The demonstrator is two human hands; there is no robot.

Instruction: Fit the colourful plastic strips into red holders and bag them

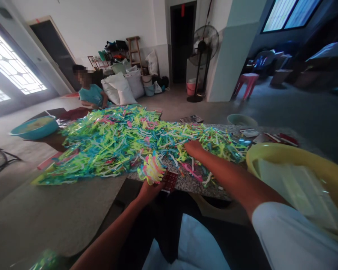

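Note:
A bunch of thin, curly plastic strips [151, 169] in yellow, pink and white stands upright in my left hand [150, 190], whose fingers are closed around its lower end. Beside that hand, at the front edge of the stone-topped table [186, 182], lies a dark red patterned card or packet [170, 181]. My right hand [193, 148] reaches into a wide heap of similar strips [112, 138], mostly green, yellow and blue with some pink and white. Its fingertips are hidden among the strips, so I cannot see whether they grip any.
A yellow basin [259, 150] with pale flat pieces stands at the right, a blue basin [35, 127] at the left. Beyond the heap sits another person [91, 95] in a teal shirt. White sacks [119, 88], a standing fan [202, 47] and a pink stool [246, 82] are farther back.

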